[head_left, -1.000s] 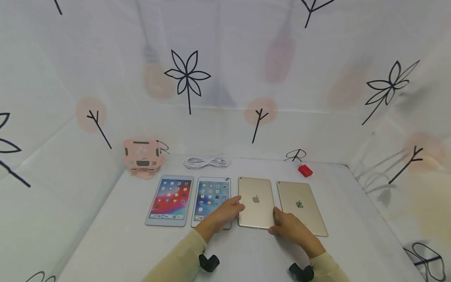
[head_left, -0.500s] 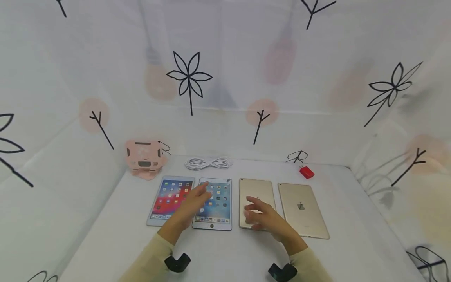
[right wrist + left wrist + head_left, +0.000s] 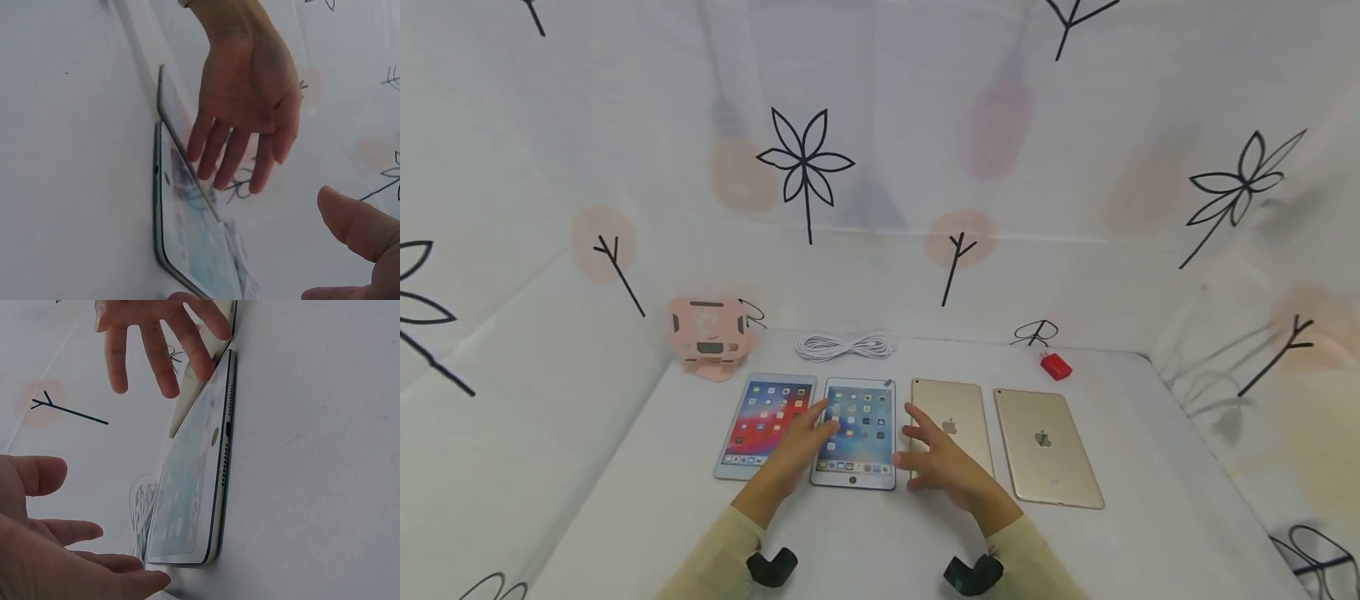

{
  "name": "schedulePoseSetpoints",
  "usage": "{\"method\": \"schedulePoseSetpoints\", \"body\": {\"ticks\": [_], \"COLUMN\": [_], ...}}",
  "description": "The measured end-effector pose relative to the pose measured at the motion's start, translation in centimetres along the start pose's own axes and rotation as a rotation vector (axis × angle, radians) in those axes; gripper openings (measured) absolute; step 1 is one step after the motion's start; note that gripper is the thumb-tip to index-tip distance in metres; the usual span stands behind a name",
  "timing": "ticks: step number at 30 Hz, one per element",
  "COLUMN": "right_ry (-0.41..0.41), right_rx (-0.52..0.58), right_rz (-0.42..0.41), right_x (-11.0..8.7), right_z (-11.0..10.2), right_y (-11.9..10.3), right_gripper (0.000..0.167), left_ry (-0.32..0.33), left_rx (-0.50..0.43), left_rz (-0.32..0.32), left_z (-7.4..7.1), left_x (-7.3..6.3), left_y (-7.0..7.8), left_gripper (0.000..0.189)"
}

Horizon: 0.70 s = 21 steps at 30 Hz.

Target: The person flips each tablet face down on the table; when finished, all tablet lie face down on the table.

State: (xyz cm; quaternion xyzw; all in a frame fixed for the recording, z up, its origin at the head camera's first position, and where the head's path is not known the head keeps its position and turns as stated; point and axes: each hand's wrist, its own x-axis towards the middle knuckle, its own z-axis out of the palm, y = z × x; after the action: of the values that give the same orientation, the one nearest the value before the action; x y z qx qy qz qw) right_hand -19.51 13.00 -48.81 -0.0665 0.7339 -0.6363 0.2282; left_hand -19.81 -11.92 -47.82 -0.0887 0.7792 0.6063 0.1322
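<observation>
Four faces aside, a white-framed tablet point(image 3: 865, 425) lies screen up, its blue home screen lit. My left hand point(image 3: 793, 450) is at its left edge, fingers extended, partly covering a second lit tablet point(image 3: 752, 425) with a red and blue screen. On the other side my right hand point(image 3: 951, 471) spreads its fingers by the right edge, over part of a gold tablet point(image 3: 951, 400) lying back up. In the left wrist view the blue-screen tablet point(image 3: 187, 481) lies flat between both hands. Whether any fingertips touch it, I cannot tell.
Another gold tablet point(image 3: 1048, 454) lies back up at the right. Behind the row are a pink case point(image 3: 709, 329), a coiled white cable point(image 3: 844, 347) and a red charger plug point(image 3: 1056, 367). A patterned cloth point(image 3: 865, 275) rises behind the table.
My right hand has let go of the middle gold tablet and moved left to the blue-screen tablet. My left hand has also left the gold tablet and shifted left.
</observation>
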Motion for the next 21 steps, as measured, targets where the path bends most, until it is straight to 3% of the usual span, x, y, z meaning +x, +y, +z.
{"method": "schedulePoseSetpoints", "body": {"ticks": [10, 21], "right_ry": [-0.038, 0.046], "right_rx": [0.046, 0.226], "right_rz": [0.012, 0.063], "right_x": [0.14, 0.61], "right_z": [0.22, 0.44], "right_y": [0.24, 0.26], "right_gripper": [0.098, 0.093], "left_ry": [-0.029, -0.168], "left_rx": [-0.014, -0.135], "left_rz": [0.029, 0.077], "left_z": [0.32, -0.34], "left_x": [0.17, 0.68], "left_y": [-0.94, -0.84], "left_gripper": [0.067, 0.073]}}
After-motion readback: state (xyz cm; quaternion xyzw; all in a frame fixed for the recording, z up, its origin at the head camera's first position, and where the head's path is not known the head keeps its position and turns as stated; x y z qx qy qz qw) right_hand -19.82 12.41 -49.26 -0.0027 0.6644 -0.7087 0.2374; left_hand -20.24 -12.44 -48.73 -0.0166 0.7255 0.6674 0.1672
